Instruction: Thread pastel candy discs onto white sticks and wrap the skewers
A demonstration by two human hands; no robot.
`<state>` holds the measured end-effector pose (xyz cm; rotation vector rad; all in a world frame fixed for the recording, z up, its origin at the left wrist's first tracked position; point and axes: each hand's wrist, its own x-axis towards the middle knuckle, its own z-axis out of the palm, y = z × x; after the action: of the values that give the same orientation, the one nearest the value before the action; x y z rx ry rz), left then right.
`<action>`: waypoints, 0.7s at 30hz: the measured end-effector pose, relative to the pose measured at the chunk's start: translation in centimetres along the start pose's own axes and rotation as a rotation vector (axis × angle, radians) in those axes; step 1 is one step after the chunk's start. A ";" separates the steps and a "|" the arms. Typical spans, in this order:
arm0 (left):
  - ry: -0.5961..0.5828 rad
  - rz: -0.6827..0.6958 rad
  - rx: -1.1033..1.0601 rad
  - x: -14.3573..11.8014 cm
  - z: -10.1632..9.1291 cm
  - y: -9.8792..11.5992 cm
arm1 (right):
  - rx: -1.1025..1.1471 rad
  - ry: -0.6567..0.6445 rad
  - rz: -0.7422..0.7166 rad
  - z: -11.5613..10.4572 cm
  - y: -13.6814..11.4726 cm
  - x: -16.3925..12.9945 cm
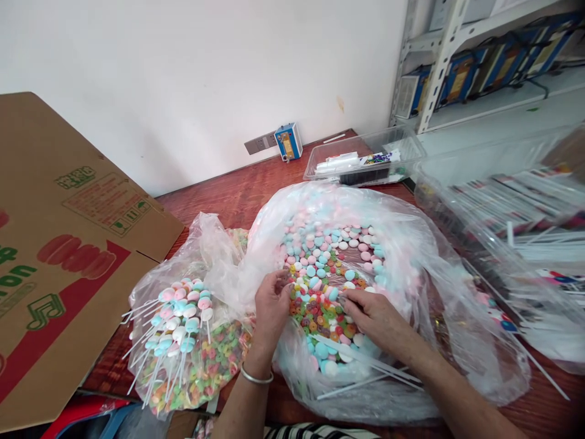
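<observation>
A big clear plastic bag [315, 399] lies opened out, full of pink, blue and white round candies [320, 241] and small colourful ring candies [315, 311]. Over its left part is my left hand [273, 302], fingers pinched together beside the ring candies; whatever is in the pinch is too small to name. My right hand [372, 314] reaches in from the right, thumb and forefinger closed near a blue candy, and what it grips is hidden. Several white sticks [365, 356] lie across the bag's front, under my right hand.
On the left, a second bag of ring candies [219, 353] carries a heap of lollipops [178, 317] on white sticks. A cardboard box [59, 244] stands farther left. Clear bins [365, 158] line the right and back. A blue device [289, 142] sits by the wall, near white shelves [434, 85].
</observation>
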<state>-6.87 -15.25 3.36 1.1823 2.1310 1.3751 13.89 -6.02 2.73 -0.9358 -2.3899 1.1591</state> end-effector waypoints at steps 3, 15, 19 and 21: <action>-0.160 0.184 0.308 0.0 -0.6 -0.1 | 0.011 0.032 -0.003 -0.5 0.1 0.1; -0.419 0.232 0.609 -0.6 -1.1 0.5 | -0.003 0.007 -0.015 -0.3 0.4 0.0; -0.404 0.286 0.535 -1.1 -0.4 0.7 | 0.014 0.005 -0.018 -0.2 0.5 0.0; -0.422 0.307 0.510 -1.2 0.3 0.8 | 0.015 0.004 -0.014 -0.2 0.5 0.0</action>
<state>-5.56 -15.90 3.75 1.8624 2.0943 0.5930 14.19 -5.68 2.41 -0.9148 -2.3776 1.1667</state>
